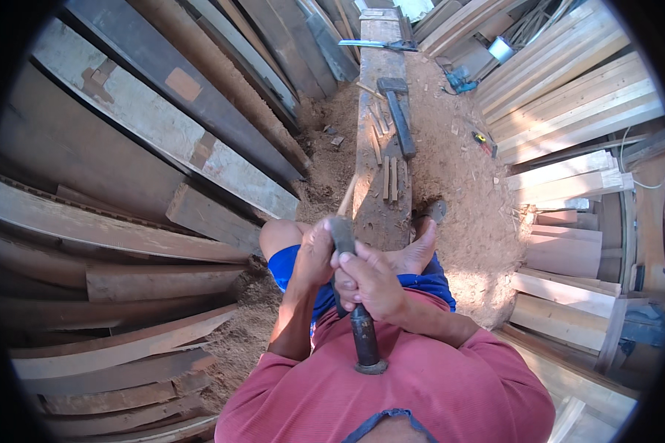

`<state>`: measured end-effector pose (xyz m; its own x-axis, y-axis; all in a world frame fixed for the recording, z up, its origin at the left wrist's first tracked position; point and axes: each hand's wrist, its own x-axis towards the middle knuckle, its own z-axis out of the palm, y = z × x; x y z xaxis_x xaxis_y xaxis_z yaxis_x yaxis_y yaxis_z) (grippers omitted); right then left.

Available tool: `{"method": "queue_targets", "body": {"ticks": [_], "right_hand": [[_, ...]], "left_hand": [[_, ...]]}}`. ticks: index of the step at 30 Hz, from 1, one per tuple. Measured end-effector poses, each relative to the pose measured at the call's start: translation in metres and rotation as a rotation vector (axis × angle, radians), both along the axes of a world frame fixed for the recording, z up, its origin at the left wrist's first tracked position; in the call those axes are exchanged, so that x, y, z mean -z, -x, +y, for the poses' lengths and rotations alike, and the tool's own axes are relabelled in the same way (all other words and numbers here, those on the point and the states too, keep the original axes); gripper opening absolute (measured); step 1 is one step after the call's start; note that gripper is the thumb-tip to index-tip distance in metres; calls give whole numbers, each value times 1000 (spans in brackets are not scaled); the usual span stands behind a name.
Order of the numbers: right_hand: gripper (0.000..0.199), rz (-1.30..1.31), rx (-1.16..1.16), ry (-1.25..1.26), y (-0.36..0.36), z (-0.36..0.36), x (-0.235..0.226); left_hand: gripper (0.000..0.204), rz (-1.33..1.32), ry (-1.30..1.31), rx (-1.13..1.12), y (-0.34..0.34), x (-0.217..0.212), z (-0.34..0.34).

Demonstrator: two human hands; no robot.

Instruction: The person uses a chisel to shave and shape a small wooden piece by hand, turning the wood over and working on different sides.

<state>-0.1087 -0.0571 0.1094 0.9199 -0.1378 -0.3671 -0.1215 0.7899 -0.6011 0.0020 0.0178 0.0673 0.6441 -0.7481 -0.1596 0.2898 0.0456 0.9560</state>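
Note:
My right hand (369, 280) is wrapped around the dark handle of a chisel (362, 325) whose butt end, ringed in metal, rests against my red shirt. My left hand (314, 255) grips the upper part of the same chisel near its blade, which points down at the near end of a long wooden beam (373, 170). A thin pale wooden stick (346, 196) pokes up just beyond my left hand. My bare foot (417, 251) rests on the beam's near end.
A hammer (397, 111), several small wood strips (389, 177) and a hand saw (380, 45) lie further along the beam. Dark old planks (125, 184) are stacked left; pale new boards (576, 103) are stacked right. Sawdust covers the floor (465, 177).

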Motion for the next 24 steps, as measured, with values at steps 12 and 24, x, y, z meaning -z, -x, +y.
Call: {"method": "queue_targets", "body": {"ticks": [12, 24], "right_hand": [[23, -41, 171, 492, -1, -66, 18], [21, 5, 224, 525, -16, -67, 33]], "left_hand": [[45, 794, 266, 196, 31, 35, 41], [42, 460, 96, 175, 26, 38, 14]]}}
